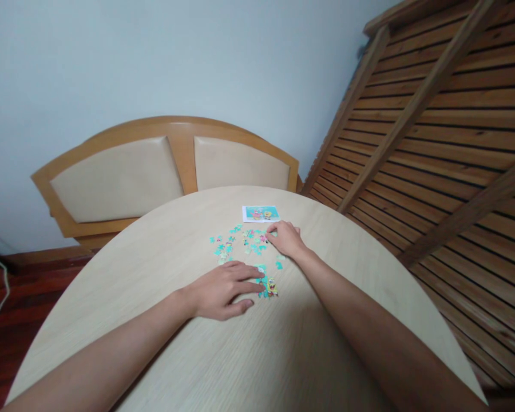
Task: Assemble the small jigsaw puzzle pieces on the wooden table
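Several small turquoise jigsaw pieces lie scattered on a round light-wood table. A joined cluster of pieces with a yellow figure sits nearer me. My left hand lies flat beside it, fingers stretched out, fingertips touching the cluster's left edge. My right hand rests further back at the right edge of the loose pieces, fingers curled down in a pinch on a piece I can barely see. A small reference picture card lies just beyond it.
A wooden headboard with two beige padded panels leans against the pale wall behind the table. A slatted wooden bed frame stands tilted at the right. A white cable runs over the dark red floor at the left.
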Demonstrator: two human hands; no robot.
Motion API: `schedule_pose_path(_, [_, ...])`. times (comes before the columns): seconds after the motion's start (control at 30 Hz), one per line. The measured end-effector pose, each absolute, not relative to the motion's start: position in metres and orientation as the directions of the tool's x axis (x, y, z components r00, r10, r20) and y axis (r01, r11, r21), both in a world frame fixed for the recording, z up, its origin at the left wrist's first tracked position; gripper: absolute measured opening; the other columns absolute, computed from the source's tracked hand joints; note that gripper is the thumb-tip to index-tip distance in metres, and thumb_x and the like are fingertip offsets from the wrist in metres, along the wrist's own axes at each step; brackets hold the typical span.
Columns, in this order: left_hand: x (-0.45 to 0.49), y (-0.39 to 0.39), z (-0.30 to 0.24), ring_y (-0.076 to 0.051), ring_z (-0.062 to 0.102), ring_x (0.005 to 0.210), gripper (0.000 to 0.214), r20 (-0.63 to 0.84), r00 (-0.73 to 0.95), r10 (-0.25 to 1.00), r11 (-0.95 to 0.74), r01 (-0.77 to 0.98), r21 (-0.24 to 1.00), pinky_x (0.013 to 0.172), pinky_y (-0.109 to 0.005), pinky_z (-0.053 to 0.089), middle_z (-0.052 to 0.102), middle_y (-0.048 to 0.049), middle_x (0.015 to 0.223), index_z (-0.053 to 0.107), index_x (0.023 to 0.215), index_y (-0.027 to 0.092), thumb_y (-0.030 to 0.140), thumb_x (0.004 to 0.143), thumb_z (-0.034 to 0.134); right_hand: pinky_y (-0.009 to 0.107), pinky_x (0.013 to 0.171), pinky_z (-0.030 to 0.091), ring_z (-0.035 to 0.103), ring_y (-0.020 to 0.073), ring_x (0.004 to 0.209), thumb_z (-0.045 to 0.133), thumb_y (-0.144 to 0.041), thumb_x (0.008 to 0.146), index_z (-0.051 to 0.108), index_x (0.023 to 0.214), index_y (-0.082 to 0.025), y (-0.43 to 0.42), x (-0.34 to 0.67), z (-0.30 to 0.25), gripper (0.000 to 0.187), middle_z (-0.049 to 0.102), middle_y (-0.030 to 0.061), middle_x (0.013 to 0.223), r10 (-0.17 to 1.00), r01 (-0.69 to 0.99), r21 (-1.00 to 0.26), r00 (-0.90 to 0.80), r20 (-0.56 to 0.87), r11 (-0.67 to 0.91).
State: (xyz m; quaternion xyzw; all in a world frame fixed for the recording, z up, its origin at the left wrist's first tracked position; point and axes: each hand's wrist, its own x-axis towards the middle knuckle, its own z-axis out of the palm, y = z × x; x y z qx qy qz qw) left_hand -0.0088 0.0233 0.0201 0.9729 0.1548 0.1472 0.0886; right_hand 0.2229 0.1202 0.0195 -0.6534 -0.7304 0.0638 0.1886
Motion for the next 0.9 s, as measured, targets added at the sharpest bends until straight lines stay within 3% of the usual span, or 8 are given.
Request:
schedule_pose_path(0.1, [-0.009, 0.024, 0.020, -0.028, 0.055, 0.129, 0.042, 0.263, 0.906, 0.332, -0.935, 0.278, 0.221, 0.110, -0.047, 0.042, 0.058, -0.0125, 0.141, 0.056, 0.137, 0.023, 0.032, 0.095, 0.053, 0.040, 0.094, 0.042, 0.061, 0.0256, 0.113, 0.066, -0.035, 0.087, 0.073, 0.108, -0.025, 0.123, 0.225, 0.017, 0.025, 0.072, 0.0068, 0.119, 0.983, 0.921, -0.373, -0.045, 0.179, 0.110])
schedule_pose_path(0.27, [-0.010, 0.024, 0.020, -0.028, 0.056, 0.127, 0.042, 0.257, 0.905, 0.340, -0.931, 0.285, 0.230, 0.108, -0.045, 0.044, 0.056, -0.0118, 0.142, 0.056, 0.137, 0.024, 0.033, 0.095, 0.053, 0.042, 0.096, 0.041, 0.061, 0.0269, 0.114, 0.069, -0.033, 0.082, 0.075, 0.100, -0.025, 0.129, 0.225, 0.014, 0.020, 0.073, 0.0073, 0.117, 0.988, 0.904, -0.420, -0.007, 0.153, 0.072])
schedule_pose_path(0.5, [-0.011, 0.025, 0.019, -0.027, 0.056, 0.127, 0.041, 0.245, 0.904, 0.351, -0.928, 0.301, 0.220, 0.109, -0.045, 0.044, 0.057, -0.0110, 0.141, 0.057, 0.137, 0.025, 0.032, 0.097, 0.051, 0.040, 0.094, 0.042, 0.067, 0.0226, 0.096, 0.069, -0.022, 0.078, 0.073, 0.093, -0.021, 0.131, 0.227, 0.020, 0.015, 0.076, 0.0034, 0.094, 0.992, 0.831, -0.552, 0.009, 0.129, 0.064])
schedule_pose_path(0.7, [-0.010, 0.025, 0.018, -0.028, 0.056, 0.126, 0.037, 0.281, 0.893, 0.352, -0.930, 0.298, 0.216, 0.108, -0.045, 0.046, 0.059, -0.0121, 0.136, 0.058, 0.134, 0.023, 0.032, 0.099, 0.050, 0.027, 0.073, 0.050, 0.067, 0.0156, 0.080, 0.063, -0.025, 0.086, 0.072, 0.102, -0.017, 0.099, 0.235, 0.024, 0.021, 0.074, 0.0033, 0.087, 0.975, 0.663, -0.715, -0.170, 0.143, 0.221])
schedule_pose_path(0.9, [-0.007, 0.023, 0.020, -0.027, 0.057, 0.126, 0.035, 0.293, 0.895, 0.337, -0.932, 0.274, 0.236, 0.109, -0.045, 0.045, 0.062, -0.0122, 0.134, 0.056, 0.133, 0.022, 0.029, 0.101, 0.046, 0.032, 0.077, 0.054, 0.068, 0.0184, 0.079, 0.067, -0.036, 0.083, 0.068, 0.090, -0.016, 0.053, 0.245, 0.011, 0.021, 0.073, 0.0057, 0.083, 0.946, 0.410, -0.862, -0.252, 0.206, 0.297])
